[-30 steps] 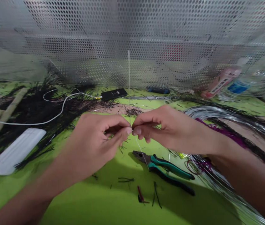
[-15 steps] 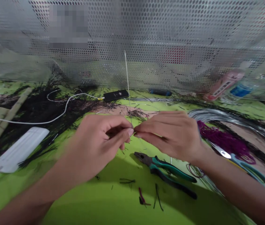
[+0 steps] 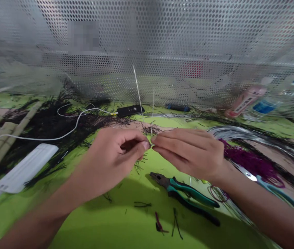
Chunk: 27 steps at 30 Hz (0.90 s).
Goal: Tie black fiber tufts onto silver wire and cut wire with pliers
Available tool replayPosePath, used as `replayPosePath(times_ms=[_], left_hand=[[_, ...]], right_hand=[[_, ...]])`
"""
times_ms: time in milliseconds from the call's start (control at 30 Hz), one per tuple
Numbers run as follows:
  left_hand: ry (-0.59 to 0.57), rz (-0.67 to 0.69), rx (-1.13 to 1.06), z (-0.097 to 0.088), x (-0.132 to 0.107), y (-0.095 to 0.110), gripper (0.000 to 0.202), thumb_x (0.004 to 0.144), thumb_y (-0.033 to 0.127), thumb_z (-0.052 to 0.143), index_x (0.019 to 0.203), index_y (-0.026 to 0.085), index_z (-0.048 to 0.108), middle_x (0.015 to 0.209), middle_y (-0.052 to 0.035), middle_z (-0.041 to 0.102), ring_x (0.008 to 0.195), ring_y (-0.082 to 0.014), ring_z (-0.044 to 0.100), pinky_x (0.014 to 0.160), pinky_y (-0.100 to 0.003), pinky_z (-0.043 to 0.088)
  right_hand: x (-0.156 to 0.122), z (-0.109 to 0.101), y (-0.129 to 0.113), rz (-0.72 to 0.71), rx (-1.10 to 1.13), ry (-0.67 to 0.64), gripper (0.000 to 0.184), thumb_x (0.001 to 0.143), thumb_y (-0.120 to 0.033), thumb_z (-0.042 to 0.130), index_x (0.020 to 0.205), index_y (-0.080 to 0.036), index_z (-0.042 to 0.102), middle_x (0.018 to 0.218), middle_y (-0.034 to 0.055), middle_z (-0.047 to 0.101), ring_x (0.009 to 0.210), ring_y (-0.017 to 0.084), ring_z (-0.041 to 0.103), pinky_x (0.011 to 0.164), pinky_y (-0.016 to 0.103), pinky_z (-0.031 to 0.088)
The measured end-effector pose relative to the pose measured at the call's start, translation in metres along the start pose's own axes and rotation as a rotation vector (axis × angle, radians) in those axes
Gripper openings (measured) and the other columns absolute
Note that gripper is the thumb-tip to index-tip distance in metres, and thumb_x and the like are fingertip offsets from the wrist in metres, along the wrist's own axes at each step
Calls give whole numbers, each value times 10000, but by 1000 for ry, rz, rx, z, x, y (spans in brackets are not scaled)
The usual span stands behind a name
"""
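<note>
My left hand (image 3: 115,160) and my right hand (image 3: 190,152) meet fingertip to fingertip above the green tabletop, each closed in a pinch. Between them they grip a thin silvery wire (image 3: 137,86), one length of which rises tilted to the left. A second thin upright length of wire (image 3: 152,107) stands beside it, at my right fingertips. The exact point where the wire is held is covered by the fingers. Just below my hands lie pliers (image 3: 183,193) with green and black handles, jaws toward the left.
Scissors (image 3: 263,185), a purple thread bundle (image 3: 248,160) and a wire coil (image 3: 230,133) lie right. Two bottles (image 3: 263,105) stand behind. Left are black strands (image 3: 45,121), a white power strip (image 3: 27,167) and a cable (image 3: 69,129). A perforated metal panel (image 3: 162,45) closes the back.
Earlier one wire length showed above my hands; now two stand apart, the left one leaning further left. My fingers stay pinched together, and the view has tilted slightly upward.
</note>
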<state>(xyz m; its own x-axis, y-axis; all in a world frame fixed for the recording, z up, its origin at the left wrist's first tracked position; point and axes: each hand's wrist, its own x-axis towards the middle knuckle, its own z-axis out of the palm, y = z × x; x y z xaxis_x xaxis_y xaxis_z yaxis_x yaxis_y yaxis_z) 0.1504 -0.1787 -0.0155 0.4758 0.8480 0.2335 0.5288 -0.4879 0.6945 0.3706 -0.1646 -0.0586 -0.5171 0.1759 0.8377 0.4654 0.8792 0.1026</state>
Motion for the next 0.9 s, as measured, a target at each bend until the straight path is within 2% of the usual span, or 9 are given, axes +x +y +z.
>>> replayPosePath(times_ms=[100, 233, 300, 400, 467, 533, 600, 800, 900], left_hand=[[-3, 24, 43, -1, -2, 0, 212, 932, 218, 582, 741, 195, 673, 547, 68, 533, 458, -68, 407, 418, -204, 285], [5, 73, 111, -2, -2, -3, 231, 959, 230, 581, 743, 192, 652, 573, 73, 539, 499, -67, 419, 454, -210, 292], [12, 108, 130, -1, -2, -5, 228, 973, 248, 586, 766, 192, 663, 597, 75, 567, 519, -65, 452, 479, -208, 317], [18, 142, 142, 0, -1, -5, 214, 981, 273, 596, 806, 198, 695, 637, 75, 616, 553, -65, 508, 519, -202, 353], [4, 144, 150, 0, -1, -4, 211, 974, 262, 597, 812, 204, 718, 621, 77, 616, 540, -64, 505, 507, -202, 345], [-12, 124, 141, -1, -1, -2, 209, 959, 233, 599, 794, 204, 725, 591, 80, 599, 503, -59, 477, 468, -198, 319], [-4, 92, 110, -4, -2, 0, 201, 939, 209, 604, 774, 201, 718, 568, 82, 573, 472, -54, 440, 423, -185, 291], [-3, 51, 17, -9, -4, 1, 206, 928, 208, 602, 754, 200, 711, 539, 82, 551, 434, -50, 413, 381, -165, 289], [-7, 47, 18, -6, -4, -1, 204, 933, 209, 603, 765, 199, 718, 553, 77, 574, 456, -56, 467, 404, -171, 317]], right_hand=[[-6, 3, 2, -76, -9, 2, 238, 851, -84, 750, 1075, -145, 695, 953, 51, 795, 831, 173, 751, 717, 294, 635], [3, -3, 0, -50, -41, -135, 100, 916, -99, 654, 978, -167, 693, 885, 29, 783, 728, 155, 718, 594, 284, 556], [11, -7, -1, 55, -6, -255, 128, 949, -119, 592, 886, -172, 690, 800, 16, 753, 637, 128, 660, 529, 272, 469], [26, -13, 1, 390, 300, -500, 201, 966, -155, 556, 809, -168, 680, 656, -22, 667, 525, 89, 564, 474, 243, 382], [34, -18, 5, 587, 603, -685, 218, 974, -151, 533, 814, -167, 680, 650, -39, 652, 524, 78, 585, 476, 210, 414], [37, -21, 7, 630, 738, -766, 194, 974, -151, 535, 861, -174, 691, 723, -36, 688, 599, 86, 639, 519, 199, 468], [35, -21, 6, 548, 618, -670, 121, 950, -144, 582, 927, -180, 695, 807, -26, 716, 677, 99, 656, 569, 211, 496], [11, -8, -3, -14, 57, -187, 52, 933, -141, 685, 982, -125, 687, 896, 43, 764, 814, 131, 717, 731, 244, 559], [8, -4, -4, -63, 42, -102, 51, 907, -150, 728, 948, -130, 706, 852, 27, 785, 755, 126, 728, 691, 245, 563]])
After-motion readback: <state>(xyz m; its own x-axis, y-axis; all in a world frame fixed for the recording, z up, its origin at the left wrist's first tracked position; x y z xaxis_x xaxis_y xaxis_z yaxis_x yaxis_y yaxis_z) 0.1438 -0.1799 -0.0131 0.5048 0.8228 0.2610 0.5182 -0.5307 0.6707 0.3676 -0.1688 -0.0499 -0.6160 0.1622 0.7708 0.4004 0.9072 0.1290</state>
